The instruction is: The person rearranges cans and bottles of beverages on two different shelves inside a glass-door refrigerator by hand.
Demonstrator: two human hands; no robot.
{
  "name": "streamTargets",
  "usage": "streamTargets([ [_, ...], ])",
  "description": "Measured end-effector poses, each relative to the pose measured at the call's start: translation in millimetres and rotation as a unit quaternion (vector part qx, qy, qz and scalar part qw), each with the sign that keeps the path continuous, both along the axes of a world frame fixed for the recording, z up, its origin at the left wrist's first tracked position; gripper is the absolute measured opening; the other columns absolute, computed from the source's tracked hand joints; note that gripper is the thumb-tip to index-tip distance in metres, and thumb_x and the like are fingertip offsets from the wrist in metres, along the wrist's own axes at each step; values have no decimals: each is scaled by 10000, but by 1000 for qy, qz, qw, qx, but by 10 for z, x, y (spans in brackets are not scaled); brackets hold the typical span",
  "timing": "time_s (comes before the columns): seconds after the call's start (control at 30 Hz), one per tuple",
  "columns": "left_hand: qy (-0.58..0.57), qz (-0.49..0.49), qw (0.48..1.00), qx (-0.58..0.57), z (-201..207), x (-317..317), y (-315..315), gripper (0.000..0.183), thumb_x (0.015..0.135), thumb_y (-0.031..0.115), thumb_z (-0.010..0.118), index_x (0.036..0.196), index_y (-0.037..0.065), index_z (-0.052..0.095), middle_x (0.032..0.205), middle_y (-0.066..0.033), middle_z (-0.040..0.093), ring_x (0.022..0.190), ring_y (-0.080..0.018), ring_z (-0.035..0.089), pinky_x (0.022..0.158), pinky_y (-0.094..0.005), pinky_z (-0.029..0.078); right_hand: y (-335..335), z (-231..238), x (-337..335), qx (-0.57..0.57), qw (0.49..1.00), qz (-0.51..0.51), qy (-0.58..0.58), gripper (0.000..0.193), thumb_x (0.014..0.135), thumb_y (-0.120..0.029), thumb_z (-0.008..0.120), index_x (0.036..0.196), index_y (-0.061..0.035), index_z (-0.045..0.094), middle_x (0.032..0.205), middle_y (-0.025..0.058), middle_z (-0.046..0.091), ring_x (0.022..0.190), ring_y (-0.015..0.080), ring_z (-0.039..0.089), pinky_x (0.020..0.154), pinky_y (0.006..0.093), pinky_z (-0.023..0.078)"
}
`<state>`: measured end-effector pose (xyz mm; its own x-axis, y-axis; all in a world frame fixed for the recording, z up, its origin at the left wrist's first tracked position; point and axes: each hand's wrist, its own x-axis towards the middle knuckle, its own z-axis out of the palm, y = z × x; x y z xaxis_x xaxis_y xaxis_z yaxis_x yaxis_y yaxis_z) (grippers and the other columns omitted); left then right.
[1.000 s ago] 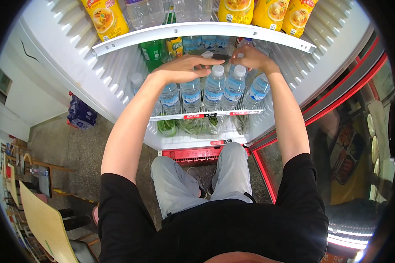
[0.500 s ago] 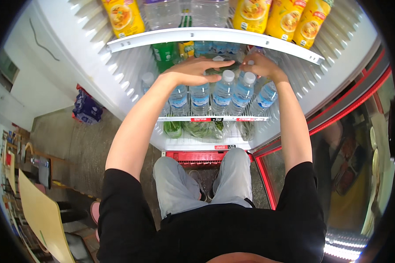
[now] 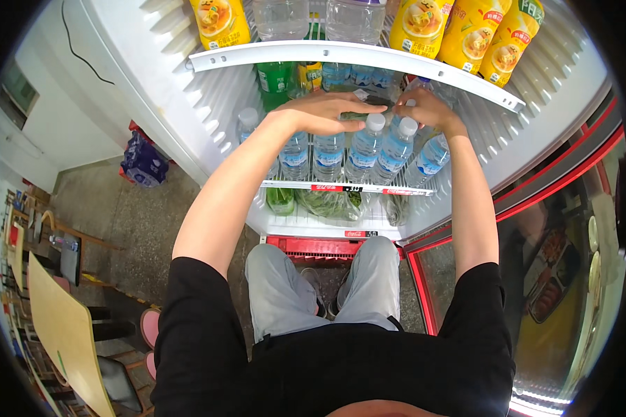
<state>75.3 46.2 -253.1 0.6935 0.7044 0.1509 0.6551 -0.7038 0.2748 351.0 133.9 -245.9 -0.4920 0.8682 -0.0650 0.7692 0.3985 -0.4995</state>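
Both arms reach into a fridge over a row of water bottles [image 3: 364, 151] with white caps. My left hand [image 3: 320, 111] is open, palm down, its fingers stretched to the right and its thumb apart, just behind the front bottles. Under its fingers lies a clear plastic bag with something dark green [image 3: 360, 97] inside. My right hand [image 3: 428, 109] is bent, with its fingertips pinched together at the bag's right side, behind the right bottles. What it grips there is too small to make out.
Yellow pouches [image 3: 419, 26] and large clear bottles [image 3: 280, 19] stand on the shelf above, whose white front edge [image 3: 355, 53] hangs close over my hands. A green bottle [image 3: 277, 80] is at back left. Bagged greens [image 3: 330, 203] lie below. The glass door [image 3: 515, 257] stands ajar at right.
The fridge has shifted slightly to the right in view. My right fingers have drawn closer together, while my left hand keeps nearly the same pose over the bag.
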Motion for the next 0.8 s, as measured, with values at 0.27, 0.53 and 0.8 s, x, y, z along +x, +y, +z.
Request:
streamTargets([
  [0.27, 5, 15, 1000, -20, 19, 33, -18, 553, 1015, 420, 495, 1545, 350, 357, 1408, -95, 552, 1257, -304, 554, 1029, -422, 468, -20, -16, 11, 17, 1000, -6, 11, 478, 815, -427, 698, 1089, -37, 722, 927, 160, 707, 606, 238, 664, 548, 327, 528],
  [0.53, -9, -9, 1000, -25, 51, 40, -34, 523, 1022, 359, 506, 1531, 354, 385, 1502, -121, 476, 1337, -311, 501, 1079, -427, 435, -26, -18, 19, 16, 1000, -7, 16, 467, 814, -425, 704, 1068, -32, 723, 887, 166, 711, 567, 224, 646, 539, 325, 518],
  [0.8, -60, -17, 996, -63, 23, 27, 0, 462, 1013, 351, 540, 1471, 368, 483, 1471, -125, 496, 1270, -287, 550, 1040, -389, 463, 11, -49, 20, 16, 1000, -5, 12, 468, 814, -443, 697, 1052, -41, 727, 910, 153, 719, 595, 232, 654, 539, 326, 528],
])
